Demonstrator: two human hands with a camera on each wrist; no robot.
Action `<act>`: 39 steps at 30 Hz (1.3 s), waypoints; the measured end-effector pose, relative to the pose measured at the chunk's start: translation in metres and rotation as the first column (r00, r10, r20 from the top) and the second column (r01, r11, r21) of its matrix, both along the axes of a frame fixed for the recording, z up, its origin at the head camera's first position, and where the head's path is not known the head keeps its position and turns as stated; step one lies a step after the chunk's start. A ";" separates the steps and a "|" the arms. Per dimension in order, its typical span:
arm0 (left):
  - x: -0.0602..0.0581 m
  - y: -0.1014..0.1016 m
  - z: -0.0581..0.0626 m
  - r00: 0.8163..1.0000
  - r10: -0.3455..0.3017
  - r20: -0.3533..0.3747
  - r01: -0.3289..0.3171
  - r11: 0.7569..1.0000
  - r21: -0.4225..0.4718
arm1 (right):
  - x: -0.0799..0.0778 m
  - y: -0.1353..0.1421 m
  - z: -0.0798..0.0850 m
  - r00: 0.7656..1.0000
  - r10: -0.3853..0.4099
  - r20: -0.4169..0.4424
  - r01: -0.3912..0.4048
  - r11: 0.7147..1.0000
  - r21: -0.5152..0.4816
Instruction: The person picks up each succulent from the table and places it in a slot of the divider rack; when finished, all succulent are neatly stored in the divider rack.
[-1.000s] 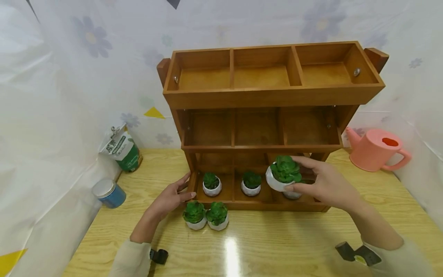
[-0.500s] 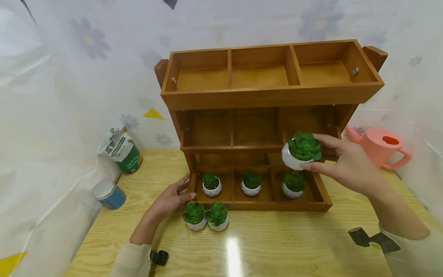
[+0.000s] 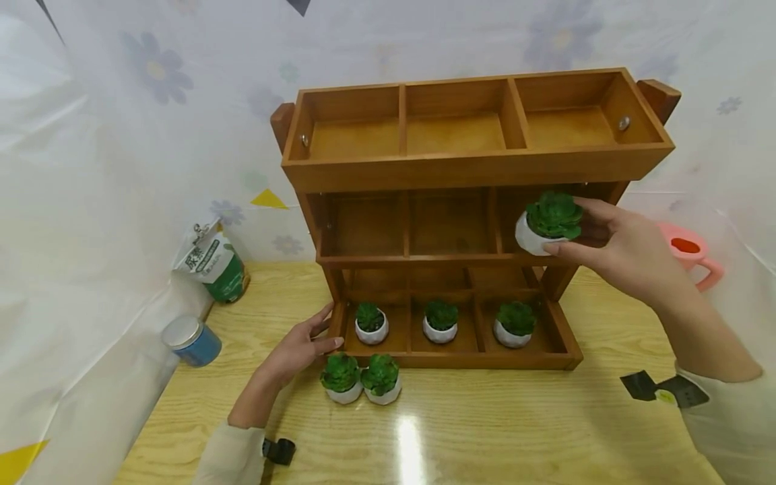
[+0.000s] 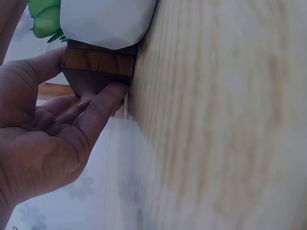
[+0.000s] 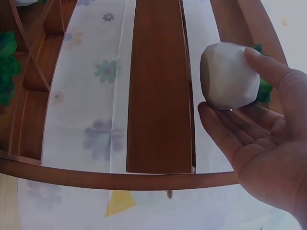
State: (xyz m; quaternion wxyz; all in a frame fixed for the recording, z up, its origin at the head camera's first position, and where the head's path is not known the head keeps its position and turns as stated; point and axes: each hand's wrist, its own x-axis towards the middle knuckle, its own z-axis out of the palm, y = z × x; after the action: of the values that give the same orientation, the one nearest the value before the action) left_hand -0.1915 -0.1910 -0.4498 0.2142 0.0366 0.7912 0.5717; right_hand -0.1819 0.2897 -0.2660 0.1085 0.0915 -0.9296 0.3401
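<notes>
Potted succulent (image 3: 542, 232) is held before middle tier (image 3: 364, 259), right side | white pot (image 5: 232, 79) pinched by right hand (image 3: 630, 252) | wooden rack's near left corner (image 4: 98, 62) gripped by left hand (image 3: 300, 349) | presumably light, stiff, smooth; best grasped by pot, not leaves (image 3: 554, 214)

Indoor plant corner: flower-print sheeting (image 3: 103, 202), wood-grain table (image 3: 497, 424), watering can (image 3: 697, 257), tiered wooden shelf (image 3: 479, 174).

I see the person's left arm (image 3: 250, 399) stretched toward their one o'clock, the left hand (image 3: 303, 345) low and gripping. The right arm (image 3: 706, 330) points to their eleven o'clock, and the right hand (image 3: 630, 250) is higher up, pinching.
</notes>
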 end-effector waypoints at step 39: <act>0.000 0.001 0.002 1.000 0.007 0.010 -0.007 1.000 -0.005 | -0.033 -0.009 0.005 0.997 -0.006 0.075 -0.017 0.954 0.299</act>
State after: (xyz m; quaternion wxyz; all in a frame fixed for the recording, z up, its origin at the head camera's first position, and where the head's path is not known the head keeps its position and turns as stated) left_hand -0.1912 -0.1899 -0.4477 0.2162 0.0307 0.7916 0.5707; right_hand -0.2145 0.2804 -0.2614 0.0577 0.0966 -0.9736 0.1988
